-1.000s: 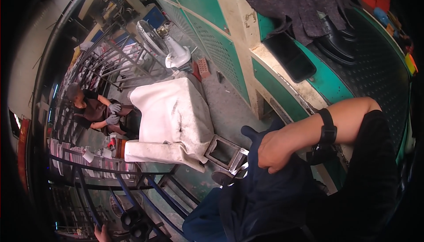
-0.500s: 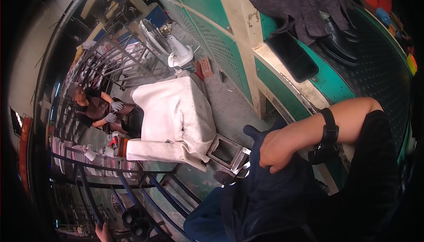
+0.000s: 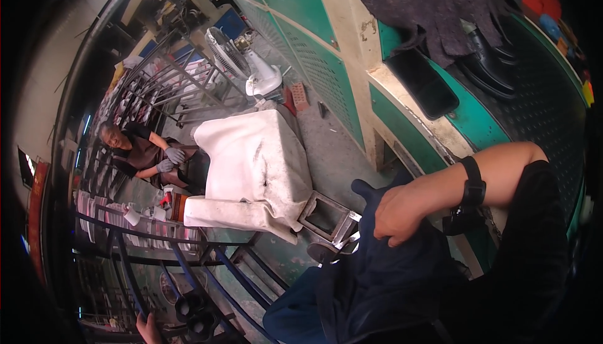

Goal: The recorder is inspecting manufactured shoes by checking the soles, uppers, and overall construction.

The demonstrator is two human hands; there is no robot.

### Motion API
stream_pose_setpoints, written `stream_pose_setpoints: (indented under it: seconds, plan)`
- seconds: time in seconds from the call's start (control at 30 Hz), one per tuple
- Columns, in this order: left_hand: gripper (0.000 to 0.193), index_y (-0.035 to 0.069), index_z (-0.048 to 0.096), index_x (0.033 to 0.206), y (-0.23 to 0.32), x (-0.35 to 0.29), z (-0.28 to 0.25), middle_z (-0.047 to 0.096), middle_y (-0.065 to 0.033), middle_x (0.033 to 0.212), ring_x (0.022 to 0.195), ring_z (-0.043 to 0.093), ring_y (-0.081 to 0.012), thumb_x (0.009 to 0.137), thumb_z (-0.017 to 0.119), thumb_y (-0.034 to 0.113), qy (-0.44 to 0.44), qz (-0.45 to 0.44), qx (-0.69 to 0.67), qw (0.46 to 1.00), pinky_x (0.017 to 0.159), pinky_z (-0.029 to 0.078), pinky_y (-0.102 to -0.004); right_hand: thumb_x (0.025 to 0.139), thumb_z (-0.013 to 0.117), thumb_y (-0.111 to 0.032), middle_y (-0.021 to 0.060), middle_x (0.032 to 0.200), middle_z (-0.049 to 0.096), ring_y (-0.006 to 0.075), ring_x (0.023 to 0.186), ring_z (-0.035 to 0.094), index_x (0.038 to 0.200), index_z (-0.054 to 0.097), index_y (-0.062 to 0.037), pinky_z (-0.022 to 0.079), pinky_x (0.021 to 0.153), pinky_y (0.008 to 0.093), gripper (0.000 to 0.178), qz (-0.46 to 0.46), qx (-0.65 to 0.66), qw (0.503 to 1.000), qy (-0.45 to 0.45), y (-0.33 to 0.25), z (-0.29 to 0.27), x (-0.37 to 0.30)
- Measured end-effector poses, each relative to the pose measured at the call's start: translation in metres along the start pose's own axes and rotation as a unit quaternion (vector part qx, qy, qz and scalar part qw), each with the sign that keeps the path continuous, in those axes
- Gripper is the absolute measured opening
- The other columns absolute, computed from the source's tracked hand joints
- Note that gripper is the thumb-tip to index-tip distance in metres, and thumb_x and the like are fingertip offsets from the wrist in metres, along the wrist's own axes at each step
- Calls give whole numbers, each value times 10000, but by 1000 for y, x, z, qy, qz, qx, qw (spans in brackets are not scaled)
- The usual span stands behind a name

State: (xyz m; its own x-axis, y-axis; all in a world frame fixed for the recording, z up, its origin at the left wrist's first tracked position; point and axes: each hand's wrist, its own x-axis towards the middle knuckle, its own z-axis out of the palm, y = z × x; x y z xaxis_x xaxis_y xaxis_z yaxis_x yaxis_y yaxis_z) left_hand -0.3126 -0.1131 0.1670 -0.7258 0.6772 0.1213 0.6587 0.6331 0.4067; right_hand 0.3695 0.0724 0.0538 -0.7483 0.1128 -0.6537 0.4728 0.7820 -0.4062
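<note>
My right hand (image 3: 399,215) lies over dark blue cloth (image 3: 383,281) at my lap, its fingers curled against it. Part of the cloth pokes out past the knuckles; the fingertips are partly hidden. A black band with a small device (image 3: 474,187) circles that wrist. At the lower left edge, my left hand (image 3: 148,329) is closed at a dark blue metal bar (image 3: 125,275) of a rack; most of this hand is cut off or in shadow.
A white cloth (image 3: 251,162) covers a bulky object ahead, beside a metal frame (image 3: 330,215). Beyond sit a person in grey gloves (image 3: 173,155) and a white fan (image 3: 260,74). At right, a phone (image 3: 424,83) and a dark grey glove (image 3: 433,11) lie on a green machine (image 3: 480,124).
The view has shifted slightly, so the surroundings sit a little further right. The seated person's head has turned towards me. Both my hands keep their places.
</note>
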Motion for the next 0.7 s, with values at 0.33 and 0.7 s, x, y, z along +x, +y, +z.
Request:
stream_pose_setpoints:
  seconds: [0.33, 0.7]
  plan:
    - [651, -83, 503, 1406, -2, 2, 2, 676, -233, 1194, 911, 683, -241, 887, 754, 219, -11, -24, -51, 998, 764, 556, -352, 953, 574, -370, 185, 1156, 697, 374, 1134, 632, 1238, 649, -66, 493, 967, 468, 424, 2, 10, 1000, 1, -1, 0, -4]
    - [654, -105, 502, 1391, -1, 3, 2, 667, -243, 1209, 959, 677, -256, 885, 753, 226, -5, -18, -21, 1000, 794, 557, -356, 954, 576, -368, 185, 1164, 694, 370, 1143, 629, 1254, 641, -65, 490, 975, 466, 431, 1, 10, 1000, 5, -2, -1, -5]
